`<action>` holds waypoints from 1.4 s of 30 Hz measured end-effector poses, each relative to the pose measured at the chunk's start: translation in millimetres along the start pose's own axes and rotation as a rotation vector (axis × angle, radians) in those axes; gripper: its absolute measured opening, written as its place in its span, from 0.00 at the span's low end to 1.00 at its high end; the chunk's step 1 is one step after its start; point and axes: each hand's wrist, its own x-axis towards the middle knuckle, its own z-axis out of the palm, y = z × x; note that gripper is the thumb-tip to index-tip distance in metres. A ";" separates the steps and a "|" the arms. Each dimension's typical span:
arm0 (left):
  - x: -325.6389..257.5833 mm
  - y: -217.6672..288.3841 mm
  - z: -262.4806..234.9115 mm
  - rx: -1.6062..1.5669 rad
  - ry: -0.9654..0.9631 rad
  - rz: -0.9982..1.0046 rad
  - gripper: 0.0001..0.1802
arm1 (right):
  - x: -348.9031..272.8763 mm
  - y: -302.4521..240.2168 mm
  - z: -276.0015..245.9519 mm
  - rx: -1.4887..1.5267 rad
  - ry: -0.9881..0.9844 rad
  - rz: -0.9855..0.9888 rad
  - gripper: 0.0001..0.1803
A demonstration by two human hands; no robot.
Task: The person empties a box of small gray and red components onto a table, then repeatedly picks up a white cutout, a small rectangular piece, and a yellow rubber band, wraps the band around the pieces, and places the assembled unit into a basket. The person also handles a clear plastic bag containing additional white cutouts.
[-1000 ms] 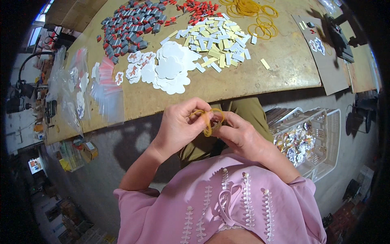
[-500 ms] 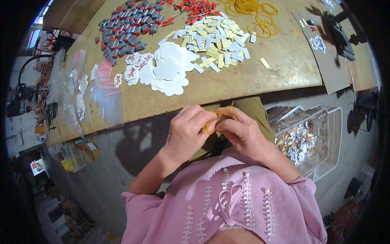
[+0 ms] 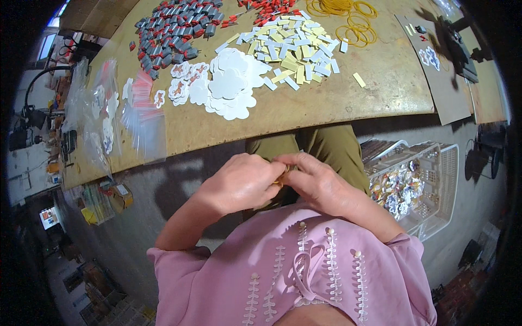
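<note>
Both hands meet above my lap, just short of the table edge. My left hand [image 3: 242, 178] is closed, its fingers pinching a yellow rubber band [image 3: 282, 173]. Against it, my right hand [image 3: 317, 182] grips the same band with its thumb and bent fingers. Most of the band is hidden by the fingers. On the table [image 3: 304, 108] ahead lie white cloud-shaped cards [image 3: 232, 95] and smaller printed cards [image 3: 178, 90]. Behind them are yellow and white foam strips [image 3: 296, 51], small grey motors [image 3: 174, 41], red-ended pieces [image 3: 274, 10] and loose yellow rubber bands [image 3: 359, 33].
Clear bags with red tops [image 3: 142, 122] overhang the table's left front edge. Right of my legs, a white plastic basket [image 3: 447, 190] on the floor holds many shiny wrapped pieces [image 3: 402, 191]. A grey-brown board [image 3: 435, 81] and a black device [image 3: 459, 51] occupy the table's right end.
My hands have moved down toward my body, with the left elbow going outward. Yellow loops that showed between my fingers are now mostly covered.
</note>
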 end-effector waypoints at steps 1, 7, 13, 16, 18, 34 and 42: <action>-2.5 2.1 -2.1 -0.130 0.081 -0.010 0.13 | 0.5 2.3 0.4 -0.018 0.040 -0.007 0.17; -16.9 11.2 -1.1 -0.487 0.474 0.022 0.15 | 2.4 6.6 -2.8 0.017 0.083 -0.003 0.11; -14.2 19.3 9.6 -0.622 0.533 -0.107 0.10 | 4.6 8.8 -0.1 0.038 0.105 -0.023 0.11; -6.1 19.4 33.3 -1.212 0.611 -0.119 0.10 | 3.7 5.0 -3.2 0.056 0.136 -0.004 0.11; -4.1 16.7 34.3 -0.807 0.730 -0.045 0.10 | 2.0 5.4 -5.6 0.071 0.152 -0.008 0.10; -17.1 10.0 20.6 0.058 0.278 -0.104 0.09 | 2.4 7.7 8.9 0.113 0.093 -0.044 0.13; -27.6 8.0 9.2 -0.235 0.456 -0.028 0.20 | 5.2 8.7 6.4 -0.002 0.133 -0.060 0.14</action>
